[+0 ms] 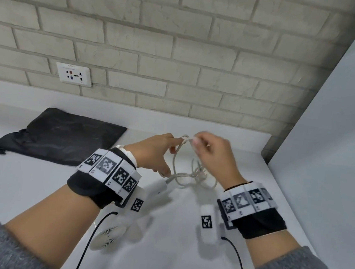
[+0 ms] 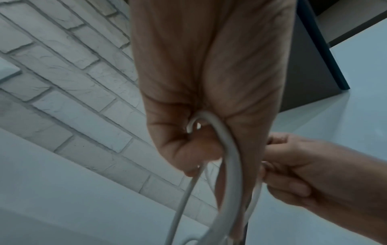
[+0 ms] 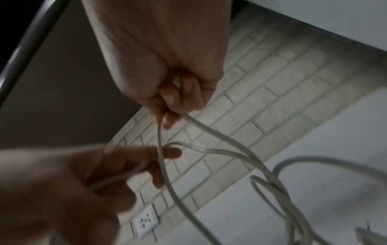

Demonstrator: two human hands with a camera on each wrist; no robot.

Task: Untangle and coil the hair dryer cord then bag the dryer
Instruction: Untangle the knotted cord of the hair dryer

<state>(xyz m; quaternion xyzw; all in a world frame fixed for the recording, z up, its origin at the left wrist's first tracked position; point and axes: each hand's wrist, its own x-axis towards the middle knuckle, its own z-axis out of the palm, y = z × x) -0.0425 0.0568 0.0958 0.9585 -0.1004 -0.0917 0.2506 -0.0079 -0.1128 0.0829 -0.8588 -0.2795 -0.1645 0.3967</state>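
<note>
I have the cord (image 1: 181, 156) raised over the surface (image 1: 26, 185), my left hand (image 1: 155, 151) curled round a loop of it, my right hand (image 1: 211, 152) pinching a strand. The rest lies knotted by the dryer (image 1: 144, 200). Pull too hard and I expect the knot tightens or the dryer drags. The black bag (image 1: 63, 136) lies flat, well apart, seemingly holding nothing
</note>
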